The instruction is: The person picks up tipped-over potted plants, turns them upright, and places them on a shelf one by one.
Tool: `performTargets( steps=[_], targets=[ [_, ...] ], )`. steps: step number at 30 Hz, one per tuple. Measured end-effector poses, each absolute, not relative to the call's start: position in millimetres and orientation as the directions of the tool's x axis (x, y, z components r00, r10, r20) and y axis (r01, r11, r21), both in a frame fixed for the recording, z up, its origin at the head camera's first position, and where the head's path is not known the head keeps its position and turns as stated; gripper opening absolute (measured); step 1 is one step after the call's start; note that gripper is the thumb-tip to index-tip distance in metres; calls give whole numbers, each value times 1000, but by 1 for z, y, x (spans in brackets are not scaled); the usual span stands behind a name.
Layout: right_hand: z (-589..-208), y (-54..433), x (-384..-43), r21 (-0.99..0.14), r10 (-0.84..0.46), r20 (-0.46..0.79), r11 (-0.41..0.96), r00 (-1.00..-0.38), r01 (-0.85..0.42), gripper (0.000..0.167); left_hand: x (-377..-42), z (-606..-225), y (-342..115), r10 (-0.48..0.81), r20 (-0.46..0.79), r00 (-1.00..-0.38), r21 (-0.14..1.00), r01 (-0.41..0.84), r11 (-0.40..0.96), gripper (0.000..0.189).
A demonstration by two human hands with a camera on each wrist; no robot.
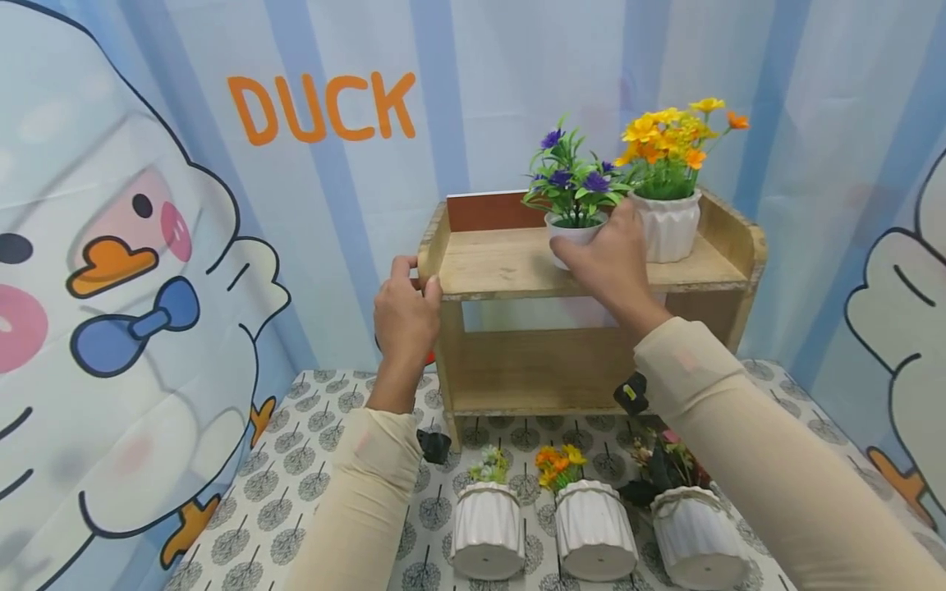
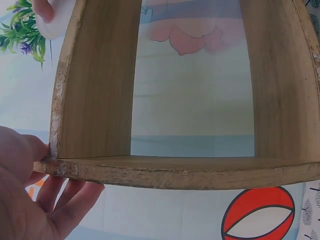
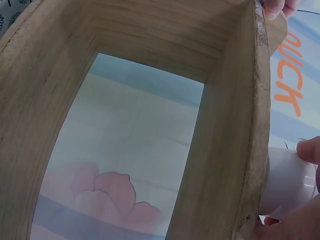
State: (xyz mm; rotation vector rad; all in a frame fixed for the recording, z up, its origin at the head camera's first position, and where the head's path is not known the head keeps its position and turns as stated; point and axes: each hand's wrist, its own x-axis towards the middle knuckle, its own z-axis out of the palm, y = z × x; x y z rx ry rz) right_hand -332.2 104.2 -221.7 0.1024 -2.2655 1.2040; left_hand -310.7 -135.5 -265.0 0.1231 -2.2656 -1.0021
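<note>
My right hand [image 1: 613,256] grips a small white pot [image 1: 575,233] of purple flowers [image 1: 576,176] at the top board of a wooden shelf [image 1: 510,261]. In the right wrist view the pot [image 3: 287,182] is close against the board's edge; whether it bears its full weight there I cannot tell. My left hand [image 1: 406,316] holds the shelf's left side panel, its thumb in front and its fingers behind, as the left wrist view shows. Right of the purple plant, a ribbed white pot [image 1: 671,228] with yellow and orange flowers [image 1: 665,144] stands on the top board.
In front of the shelf, three white pots [image 1: 488,532] [image 1: 595,529] [image 1: 698,533] with flowers lie tilted on the tree-patterned cloth [image 1: 296,484]. The shelf's lower board [image 1: 532,373] lies beneath the top one. A duck-printed curtain [image 1: 355,205] hangs behind.
</note>
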Motion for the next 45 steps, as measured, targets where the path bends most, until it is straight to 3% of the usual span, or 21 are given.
performTargets(
  steps=[7,19,38,45],
  targets=[
    [-217,102,-338,-734,186,441,638,-878,-233,91,-312,-265,-134,-330,524,-785,687,160,709,33],
    [-215,103,-349,-732,185,385,657,-904,-178,92,-311,-266,-129,-326,528,-784,685,166,709,32],
    [-215,94,-361,-659,128,372,734,-919,-164,95,-313,-268,-133,-321,550,-771,672,181,718,31],
    [-213,90,-365,-608,85,380,773,-921,-179,86,-314,-267,-136,-326,558,-763,670,182,720,31]
  ],
)
